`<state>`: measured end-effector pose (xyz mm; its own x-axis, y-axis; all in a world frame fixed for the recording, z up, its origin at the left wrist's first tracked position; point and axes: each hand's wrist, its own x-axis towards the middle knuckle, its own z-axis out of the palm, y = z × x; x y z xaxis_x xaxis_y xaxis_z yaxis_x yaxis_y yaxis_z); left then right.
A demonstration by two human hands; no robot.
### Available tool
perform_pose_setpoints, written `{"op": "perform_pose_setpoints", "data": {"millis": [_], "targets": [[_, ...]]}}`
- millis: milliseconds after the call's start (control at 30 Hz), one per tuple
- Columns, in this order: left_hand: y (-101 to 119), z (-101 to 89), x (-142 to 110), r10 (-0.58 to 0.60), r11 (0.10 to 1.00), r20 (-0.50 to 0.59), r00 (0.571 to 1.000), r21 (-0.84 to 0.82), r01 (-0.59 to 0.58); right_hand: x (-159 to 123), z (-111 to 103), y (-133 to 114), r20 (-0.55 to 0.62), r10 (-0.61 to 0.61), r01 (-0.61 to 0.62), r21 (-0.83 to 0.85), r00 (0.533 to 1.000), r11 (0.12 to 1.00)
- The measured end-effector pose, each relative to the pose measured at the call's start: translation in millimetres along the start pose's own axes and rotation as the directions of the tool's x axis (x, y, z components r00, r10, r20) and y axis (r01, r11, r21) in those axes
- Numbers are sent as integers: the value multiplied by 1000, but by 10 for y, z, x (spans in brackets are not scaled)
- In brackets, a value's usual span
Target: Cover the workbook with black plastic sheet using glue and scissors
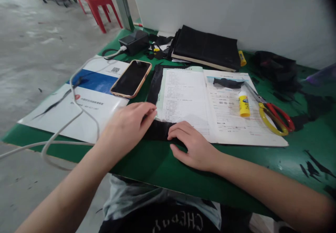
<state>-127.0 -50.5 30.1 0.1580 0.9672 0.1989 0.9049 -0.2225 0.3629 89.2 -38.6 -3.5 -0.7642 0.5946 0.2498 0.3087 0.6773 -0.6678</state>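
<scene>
An open booklet (183, 89) lies on the green table, with black paper (157, 131) under it showing along its left and lower edges. My left hand (130, 122) is at the booklet's left edge, thumb and fingers drawn together; whatever they hold, if anything, is hidden. My right hand (195, 145) rests by the lower edge, fingers bent over the black paper, thumb apart from them. On the right page are a yellow glue stick (244, 104), a black strip (228, 83) and the blades of red-and-yellow scissors (275, 117).
A phone (131, 78) lies partly on a white-and-blue folder (86, 110), crossed by a white cable (78, 68) from a black adapter (134, 41). Behind are a black-covered book (206, 47), a yellow cap (242, 58) and black scraps (278, 70). A red chair (97, 0) stands beyond.
</scene>
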Motion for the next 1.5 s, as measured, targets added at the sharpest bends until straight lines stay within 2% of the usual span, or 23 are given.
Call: {"op": "perform_pose_setpoints", "data": {"millis": [67, 167, 333, 433, 567, 933, 1033, 1133, 1300, 1500], "targets": [[75, 4, -175, 112, 986, -10, 994, 125, -110, 0, -7, -2, 3, 2, -2, -7, 1000, 1000], [149, 83, -424, 212, 961, -26, 977, 185, -204, 1, -9, -2, -5, -3, 3, -6, 1000, 1000], [129, 272, -613, 270, 928, 122, 955, 230, -292, -9, -7, -5, -19, -4, 4, 1, 1000, 1000], [90, 347, -618, 277, 913, 173, 945, 258, -315, -24, -13, 2, -29, 1, -1, 2, 1000, 1000], [72, 390, -604, 267, 909, 182, 946, 280, -310, -54, -32, 29, -21, -14, 14, -23, 1000, 1000], [65, 405, -616, 272, 913, 192, 943, 257, -316, -101, -76, 24, 113, -135, 154, -186, 984, 970], [57, 415, -612, 279, 909, 178, 944, 270, -319, -151, -177, -31, 63, -171, 181, -231, 983, 956], [57, 413, -613, 286, 908, 156, 945, 271, -320, -277, -267, -75, 26, -152, 151, -349, 988, 925], [69, 392, -629, 301, 911, 139, 943, 251, -327, -493, -253, -37, 184, -74, 162, -529, 980, 833], [74, 394, -632, 329, 905, 153, 932, 231, -357, -516, -209, 19, 237, -5, 141, -559, 972, 817]]}}
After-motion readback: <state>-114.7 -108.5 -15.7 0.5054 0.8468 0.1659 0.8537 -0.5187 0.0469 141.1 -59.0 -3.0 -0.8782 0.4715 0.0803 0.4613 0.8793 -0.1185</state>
